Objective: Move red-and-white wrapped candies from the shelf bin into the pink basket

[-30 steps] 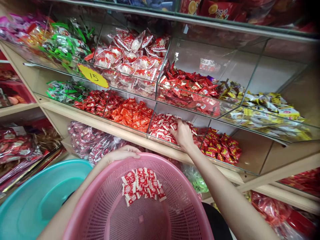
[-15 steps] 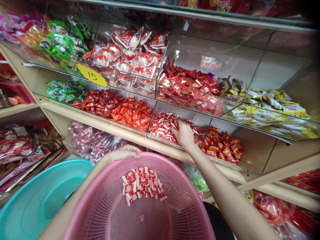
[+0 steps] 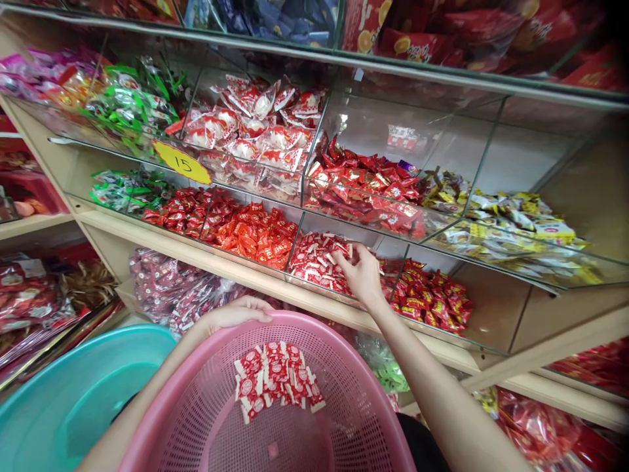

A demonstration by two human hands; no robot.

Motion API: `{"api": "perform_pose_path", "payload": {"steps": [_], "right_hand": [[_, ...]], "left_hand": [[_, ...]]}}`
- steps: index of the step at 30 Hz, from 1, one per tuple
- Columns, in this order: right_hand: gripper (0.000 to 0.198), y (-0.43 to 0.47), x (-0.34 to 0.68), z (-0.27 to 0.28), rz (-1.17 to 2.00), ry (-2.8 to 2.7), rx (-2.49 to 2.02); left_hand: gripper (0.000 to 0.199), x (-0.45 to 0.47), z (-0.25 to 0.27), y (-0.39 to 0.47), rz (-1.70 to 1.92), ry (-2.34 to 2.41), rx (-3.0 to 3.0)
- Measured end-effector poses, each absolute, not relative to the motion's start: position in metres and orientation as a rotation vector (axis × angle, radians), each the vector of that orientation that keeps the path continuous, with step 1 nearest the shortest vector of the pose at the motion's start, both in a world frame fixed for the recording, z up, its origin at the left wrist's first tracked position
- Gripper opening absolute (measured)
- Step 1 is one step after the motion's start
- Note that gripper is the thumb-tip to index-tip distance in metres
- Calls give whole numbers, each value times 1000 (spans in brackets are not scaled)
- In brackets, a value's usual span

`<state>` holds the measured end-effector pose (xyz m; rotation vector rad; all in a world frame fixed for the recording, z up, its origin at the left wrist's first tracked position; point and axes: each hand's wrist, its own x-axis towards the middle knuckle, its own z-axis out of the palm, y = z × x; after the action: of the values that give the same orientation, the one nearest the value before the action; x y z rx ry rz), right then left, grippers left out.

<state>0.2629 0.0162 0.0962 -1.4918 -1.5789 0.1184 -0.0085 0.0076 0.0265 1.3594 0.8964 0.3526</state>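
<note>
My left hand (image 3: pixel 240 312) is closed over the far rim of a pink plastic basket (image 3: pixel 373 419) with slotted walls. Inside the basket lies a small heap of red-and-white wrapped candies (image 3: pixel 278 377). My right hand (image 3: pixel 362 270) reaches into a clear shelf bin, over a pile of the same red-and-white candies (image 3: pixel 317 259). Its thumb and forefinger are pinched on a wrapped candy at the pile's right side; the other fingers are curled and partly hidden.
Right of that pile is a bin of red-and-yellow candies (image 3: pixel 432 295); left of it, orange-red candies (image 3: pixel 263 233). An acrylic shelf with bagged sweets (image 3: pixel 250 137) overhangs my right hand. A yellow price tag (image 3: pixel 181 162) reads 15. A turquoise basin (image 3: pixel 98 367) stands at the left.
My right hand has drawn slightly up from the pile, its fingers pinched together. My left hand stays on the basket rim. The view has tilted up a little.
</note>
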Motion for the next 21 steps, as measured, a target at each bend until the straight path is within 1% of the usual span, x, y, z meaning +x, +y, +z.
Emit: {"api": "perform_pose_path", "payload": {"steps": [4, 7, 10, 14, 16, 18, 21], "right_hand": [[42, 16, 256, 94, 738, -1206, -1181], [42, 9, 251, 98, 1030, -953, -1009], [35, -7, 245, 103, 1205, -836, -910], [26, -36, 236, 98, 1431, -816, -841], [26, -49, 234, 90, 1511, -842, -829], [31, -59, 235, 81, 1551, -910, -852], [34, -68, 242, 72, 1581, -1108, -923]], "left_hand": [[31, -10, 22, 11, 375, 879, 1355], [34, -9, 23, 10, 383, 873, 1326], [34, -9, 26, 7, 386, 879, 1316], [31, -9, 27, 6, 374, 870, 1318], [28, -10, 24, 8, 372, 877, 1353], [27, -12, 21, 10, 384, 904, 1390], [28, -12, 19, 10, 400, 948, 1412]]}}
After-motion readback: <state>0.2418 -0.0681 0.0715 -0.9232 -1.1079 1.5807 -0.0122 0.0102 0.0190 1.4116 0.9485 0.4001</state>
